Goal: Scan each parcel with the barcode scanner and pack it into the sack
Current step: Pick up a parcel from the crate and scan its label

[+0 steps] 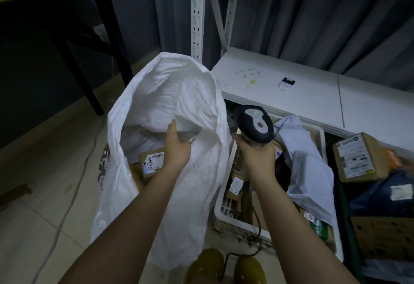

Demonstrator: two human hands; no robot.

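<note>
The sack (161, 113) is entered by the left hand (177, 147), fingers pressed together and empty; the scanner (255, 124), at three o'clock, is gripped by the right hand (257, 156). The unsupported sack mouth could collapse.

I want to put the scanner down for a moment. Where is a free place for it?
The white shelf top is mostly bare between the green scraps and the small white device. The white plastic crate is crowded with parcels, and the right hand grips the black barcode scanner.
</note>
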